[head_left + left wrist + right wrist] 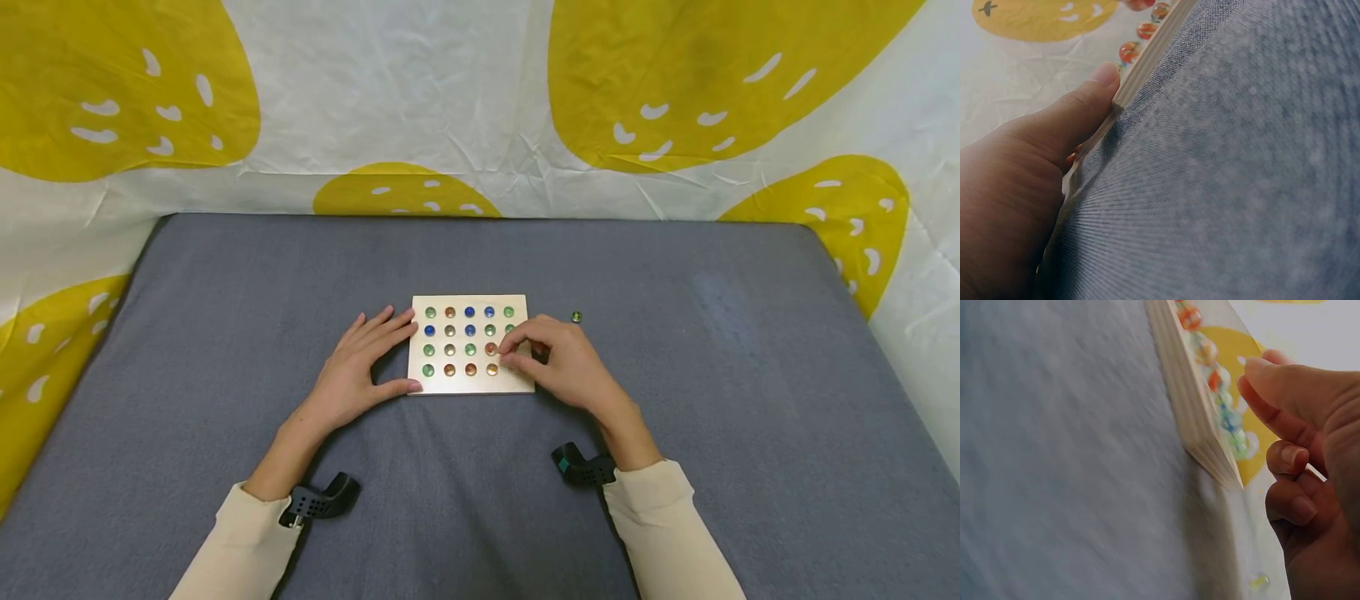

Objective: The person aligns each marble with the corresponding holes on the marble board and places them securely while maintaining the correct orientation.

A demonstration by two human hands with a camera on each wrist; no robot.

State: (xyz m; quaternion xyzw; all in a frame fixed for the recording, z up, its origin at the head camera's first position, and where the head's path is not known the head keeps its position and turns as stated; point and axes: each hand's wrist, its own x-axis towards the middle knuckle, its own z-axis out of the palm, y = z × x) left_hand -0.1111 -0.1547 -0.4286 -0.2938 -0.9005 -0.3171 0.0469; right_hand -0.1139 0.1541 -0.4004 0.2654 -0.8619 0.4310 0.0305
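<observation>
A pale wooden board (450,387) lies on the grey cloth, with rows of round glass marbles in green, blue and orange. My left hand (347,371) spreads along its left edge, fingertips and thumb touching it. In the left wrist view the thumb (1088,103) rests against the board's side (1138,78). Over the board's right part is my right hand (558,358), thumb and index fingertips close together beside an orange marble (491,349). The other fingers (1291,503) curl inward. I cannot tell whether a marble is between the fingertips. The hand hides some of the rightmost column.
A single green marble (577,317) lies on the cloth, just right of the board. Grey cloth (750,400) covers the table. Behind and beside it hangs a white curtain (405,92) with yellow shapes. A black wrist camera (322,497) is strapped at the left cuff.
</observation>
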